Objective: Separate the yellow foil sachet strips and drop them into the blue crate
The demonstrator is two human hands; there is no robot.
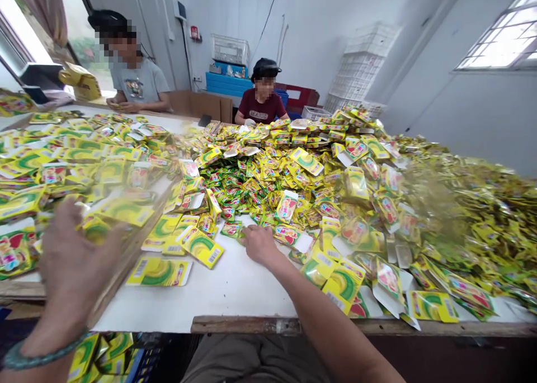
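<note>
My right hand (pixel 259 243) reaches over the white tabletop, its fingers closed on the end of a small green-and-yellow sachet (pixel 231 228) at the front of the sachet pile (pixel 255 187). On the left, my left hand (pixel 79 254) is smeared by motion, thumb and fingers apart. A blurred yellow box (pixel 126 211) lies or moves just beyond its fingertips; I cannot tell whether they touch. Between my hands, several flat yellow boxes with a green curved print lie on the table, among them a tilted box (pixel 203 247) and a nearer box (pixel 159 271). More open-ended boxes (pixel 344 282) lie right of my right forearm.
A wooden strip (pixel 130 260) divides the white table (pixel 213 293) from a left section heaped with boxes. A large heap of packets (pixel 482 221) covers the right. Two people sit across the table. Below the front edge, a blue crate (pixel 136 366) holds yellow boxes.
</note>
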